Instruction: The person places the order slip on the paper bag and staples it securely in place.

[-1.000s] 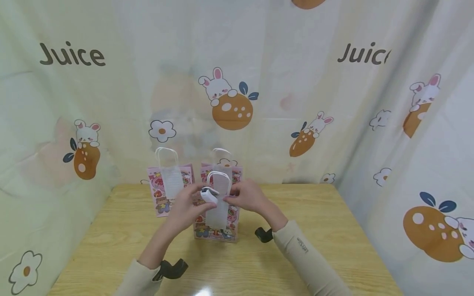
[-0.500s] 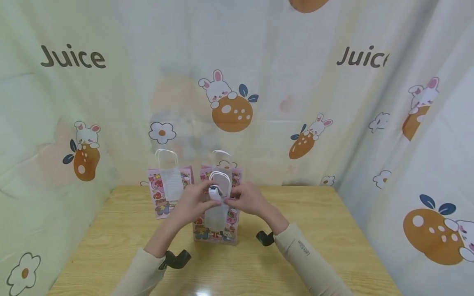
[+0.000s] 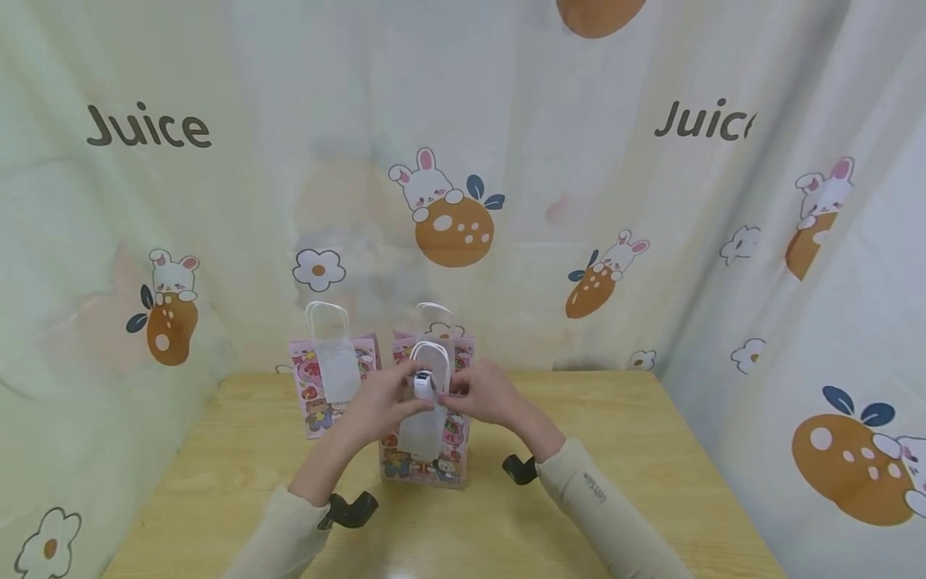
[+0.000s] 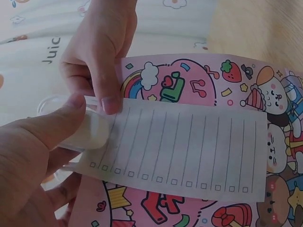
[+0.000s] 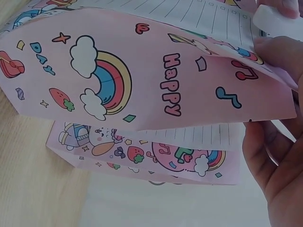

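A pink cartoon-printed paper gift bag [image 3: 452, 450] stands upright between the hands, its white loop handles [image 3: 432, 346] sticking up. A lined white paper slip [image 4: 189, 146] with a row of small checkboxes lies against its front. My left hand [image 3: 379, 402] grips a small white stapler [image 3: 423, 388], thumb on one side and fingers on the other. In the left wrist view the stapler [image 4: 92, 131] overlaps the slip's top end, at the bag's mouth. My right hand [image 3: 486, 394] pinches the bag's top edge and slip from the right; its thumb [image 4: 110, 103] presses on the slip's corner.
Two similar pink bags stand behind, one at the back left [image 3: 317, 422] and one right behind the held bag [image 3: 463, 347]; each bears a white slip. A printed curtain [image 3: 550, 177] hangs behind and beside the wooden table [image 3: 579, 498].
My left hand has moved right with the stapler, which has turned and now lies at the bag's top. The right hand keeps its pinch there. The head view has tilted slightly up.
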